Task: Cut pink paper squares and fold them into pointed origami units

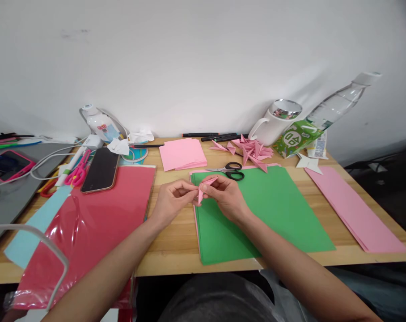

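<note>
Between my two hands is a small folded pink paper piece (200, 195) with pointed ends, held above the left edge of the green paper sheets (263, 219). My left hand (174, 199) pinches its left side with thumb and fingers. On the other side, my right hand (226, 194) grips it between thumb and forefinger, one point sticking up past the fingers. Black-handled scissors (234, 171) lie just beyond my right hand. Further back is a heap of similar folded pink paper pieces (253, 150). A stack of square pink paper (183, 154) lies beyond my left hand.
Red paper in a clear sleeve (112, 214), a phone (100, 170) and pink scissors (78, 172) are on the left. At the right stand a white mug (273, 123), a green box (295, 138) and a tilted bottle (344, 103); pink strips (357, 208) lie near the table edge.
</note>
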Action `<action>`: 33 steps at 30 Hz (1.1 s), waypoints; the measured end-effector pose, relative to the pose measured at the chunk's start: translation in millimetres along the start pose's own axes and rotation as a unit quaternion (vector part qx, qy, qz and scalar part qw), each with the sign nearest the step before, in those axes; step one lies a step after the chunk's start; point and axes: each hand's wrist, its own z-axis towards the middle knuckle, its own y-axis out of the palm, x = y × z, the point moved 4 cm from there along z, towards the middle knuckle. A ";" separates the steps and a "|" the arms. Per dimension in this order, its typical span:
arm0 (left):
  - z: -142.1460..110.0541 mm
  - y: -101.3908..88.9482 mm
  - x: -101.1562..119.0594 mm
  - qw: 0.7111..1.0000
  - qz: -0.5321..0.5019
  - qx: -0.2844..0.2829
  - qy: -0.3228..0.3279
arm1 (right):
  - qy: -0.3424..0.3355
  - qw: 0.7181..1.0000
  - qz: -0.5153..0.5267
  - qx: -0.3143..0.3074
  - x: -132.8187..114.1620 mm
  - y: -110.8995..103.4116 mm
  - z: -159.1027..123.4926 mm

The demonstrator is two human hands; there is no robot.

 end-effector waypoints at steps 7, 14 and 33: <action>1.5 2.1 -8.4 0.998 -0.017 -0.049 -0.033 | -0.005 0.998 -0.009 0.060 -0.7 -5.0 2.6; 3.0 2.7 -12.3 0.997 -0.039 -0.066 -0.007 | -0.010 0.998 0.003 0.069 -2.2 -10.5 5.5; 1.4 1.0 -1.3 0.987 0.117 -0.024 0.110 | -0.009 0.999 -0.017 0.038 -0.6 -1.7 2.1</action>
